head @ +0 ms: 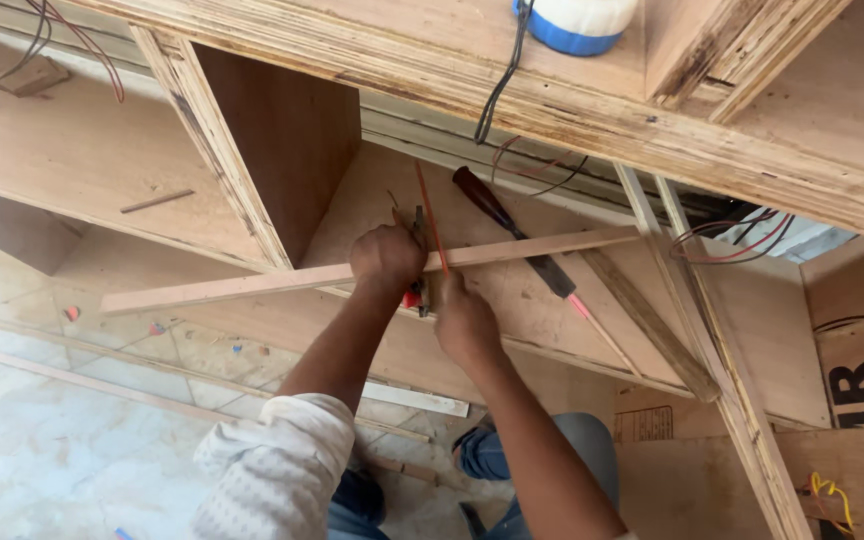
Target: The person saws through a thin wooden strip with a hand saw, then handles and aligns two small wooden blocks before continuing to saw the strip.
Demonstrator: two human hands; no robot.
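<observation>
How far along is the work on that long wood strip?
Done: the plywood cabinet frame stands assembled. In hand: left hand grips the thin wood strip; right hand holds a small red tool against it. Left: the strip lies loose, unfixed. A chisel lies nearby.

A long thin wooden strip (282,281) lies across the plywood cabinet shelf's (372,200) front edge, a dark-handled chisel (512,230) behind it toward the right, a white-and-blue plastic container (577,22) on the board above.
</observation>
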